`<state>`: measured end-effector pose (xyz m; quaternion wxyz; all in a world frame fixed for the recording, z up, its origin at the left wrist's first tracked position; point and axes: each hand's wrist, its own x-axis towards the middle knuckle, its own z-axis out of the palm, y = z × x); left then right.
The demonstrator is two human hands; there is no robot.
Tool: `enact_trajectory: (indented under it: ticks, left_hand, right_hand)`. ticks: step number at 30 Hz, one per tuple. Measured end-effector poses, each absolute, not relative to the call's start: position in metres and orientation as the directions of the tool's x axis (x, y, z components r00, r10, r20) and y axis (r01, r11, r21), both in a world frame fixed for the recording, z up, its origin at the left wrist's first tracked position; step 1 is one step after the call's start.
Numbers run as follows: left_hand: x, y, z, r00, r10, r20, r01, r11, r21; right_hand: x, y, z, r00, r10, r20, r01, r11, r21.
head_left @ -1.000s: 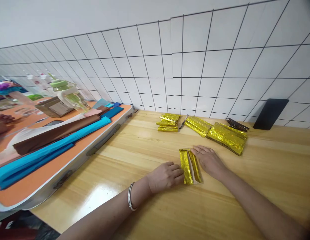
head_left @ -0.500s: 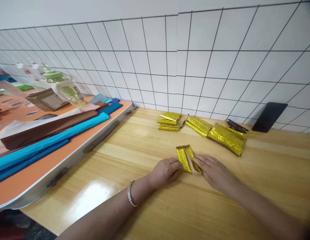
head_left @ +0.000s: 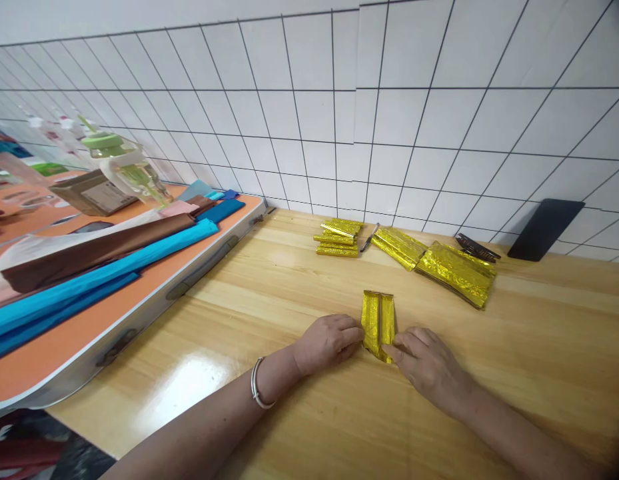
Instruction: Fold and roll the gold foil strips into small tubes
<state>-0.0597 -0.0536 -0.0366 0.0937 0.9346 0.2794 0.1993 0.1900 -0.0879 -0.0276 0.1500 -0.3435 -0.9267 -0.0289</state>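
A sheet of shiny gold foil paper [head_left: 371, 321] lies on the wooden table, both its sides folded inward so that they almost meet along the middle. At its lower left edge are the curled fingers of my left hand [head_left: 329, 343], closed on the foil; a silver bangle circles that wrist. My right hand [head_left: 429, 367] grips the lower right edge, its fingertips pressed on the folded flap. Farther back lie several narrow folded gold strips [head_left: 338, 239], a flat gold piece [head_left: 399, 247] and a stack of gold foil sheets [head_left: 456, 273].
A dark pen [head_left: 369, 238] lies between the gold piles. Near the tiled wall are a brown hair clip [head_left: 476, 248] and a leaning black phone [head_left: 545, 230]. An orange-topped table [head_left: 154, 293] on the left holds folded blue and brown sheets, a cardboard box [head_left: 92, 192] and a green-lidded bottle [head_left: 122, 163].
The foil's right flap has been folded farther in, covering the pale inside. The sheet has turned straighter, and my right hand has moved slightly down towards me.
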Motion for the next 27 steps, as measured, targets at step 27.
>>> enact_trajectory:
  ticks: [27]
  left_hand:
    - [-0.047, -0.082, -0.041, 0.591, 0.736, 0.330, 0.549, -0.667, 0.504]
  right_hand:
    - [0.187, -0.106, -0.031, -0.544, 0.761, 0.353, 0.721, 0.639, -0.267]
